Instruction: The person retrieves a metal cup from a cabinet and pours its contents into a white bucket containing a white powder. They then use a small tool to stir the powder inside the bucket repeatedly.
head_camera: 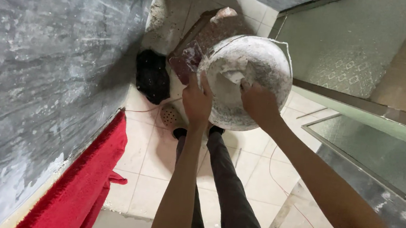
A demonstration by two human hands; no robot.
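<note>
A round metal pan [256, 67] caked with white plaster is held up in front of me, its mouth turned toward me. My left hand [196, 101] grips its near rim on the left side. My right hand [259, 102] grips the rim just to the right, fingers reaching inside. A flat reddish-brown board [202, 38] smeared with plaster sits behind the pan's left edge; I cannot tell what holds it. My legs in dark trousers [221, 179] stand on the tiled floor below.
A grey plastered wall [45, 66] fills the left. A red cloth [89, 187] lies along its foot. A black bag [151, 75] and a round floor drain [169, 116] sit on the white tiled floor [154, 163]. Frosted glass panels [360, 49] in frames stand right.
</note>
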